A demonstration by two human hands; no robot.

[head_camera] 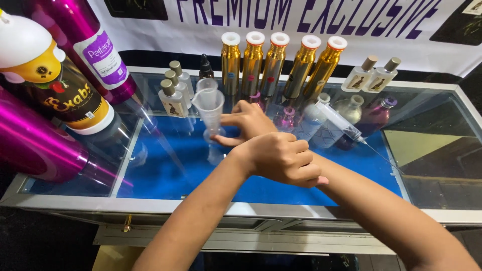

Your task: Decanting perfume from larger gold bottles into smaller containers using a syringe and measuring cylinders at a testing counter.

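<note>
**Head view: crossed hands at the measuring cup**

Head view, the only one. The forearms cross over the glass-topped display counter with blue lining [442, 150].

The left hand [281, 158] is curled into a closed fist, knuckles up. It lies on top of the right wrist and presses on it. Nothing shows inside the fist, and whether something small is enclosed cannot be told.

The right hand [246, 123] reaches out from under the fist with its fingers spread and mostly straight. It grips nothing. The forefinger and thumb lie at the side and foot of the clear plastic conical measuring cup [208, 108]. They look to be touching or just beside it; actual contact cannot be confirmed.

The cup stands upright on the glass, left of centre, and appears empty. It is in front of three small clear bottles with tan caps [173, 95].

Also noted:
- A row of five gold metal bottles with white caps [278, 62] stands at the back.
- A clear plastic syringe with needle [341, 120] lies to the right of the hands.
- Large magenta metal cans [30, 140] are at far left.

Judgement: the step in hand is the left fist working on the right wrist, with the cup only steadied. Lifting the cup would call for the right fingers to close around its wall. The left hand would first have to come off the wrist.
</note>
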